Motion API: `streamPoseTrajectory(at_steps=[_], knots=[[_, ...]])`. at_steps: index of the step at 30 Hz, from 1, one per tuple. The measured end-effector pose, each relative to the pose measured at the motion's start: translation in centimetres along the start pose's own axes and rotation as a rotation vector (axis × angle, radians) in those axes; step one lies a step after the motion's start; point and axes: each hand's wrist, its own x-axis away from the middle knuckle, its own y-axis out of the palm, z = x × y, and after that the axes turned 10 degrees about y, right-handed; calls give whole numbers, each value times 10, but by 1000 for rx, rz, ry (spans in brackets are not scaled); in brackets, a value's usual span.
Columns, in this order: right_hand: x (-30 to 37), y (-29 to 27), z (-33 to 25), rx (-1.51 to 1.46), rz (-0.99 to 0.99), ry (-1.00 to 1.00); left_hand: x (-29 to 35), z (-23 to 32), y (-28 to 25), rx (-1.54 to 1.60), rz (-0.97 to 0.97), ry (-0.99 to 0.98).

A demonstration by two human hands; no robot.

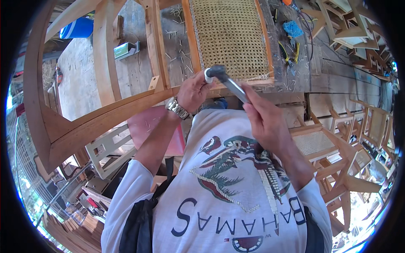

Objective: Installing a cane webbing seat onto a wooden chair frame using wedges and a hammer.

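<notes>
My right hand [265, 116] grips a hammer [236, 89] by its shaft. The dark hammer head, with a white end, hangs beside the near left corner of a wooden-framed cane panel [230, 36]. Close against that white end is my left hand [195, 92], a metal watch [177, 108] on its wrist. Its fingers are bent together at the panel's near edge. Whatever they pinch is hidden by the hand and hammer head. Woven cane fills the panel, with frayed strands along its near edge.
Left of the panel stands a large wooden frame [101, 111]. Pliers [291, 59] and a blue cloth-like bundle [292, 28] lie to the right. Cane scraps litter the worktop. A blue container [76, 28] sits far left; chair frames [337, 164] crowd the right.
</notes>
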Motion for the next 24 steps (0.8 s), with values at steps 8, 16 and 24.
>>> streamPoseTrajectory(at_steps=[8, 16, 24], knots=[[-7, 6, 18, 13, 57, -34, 1, -11, 2, 115, -33, -94], [7, -9, 35, -149, 252, 42, 0, -33, -19, 559, 274, -240], [4, -1, 35, -136, 176, 63, 6, -25, -14, 388, 78, -173]])
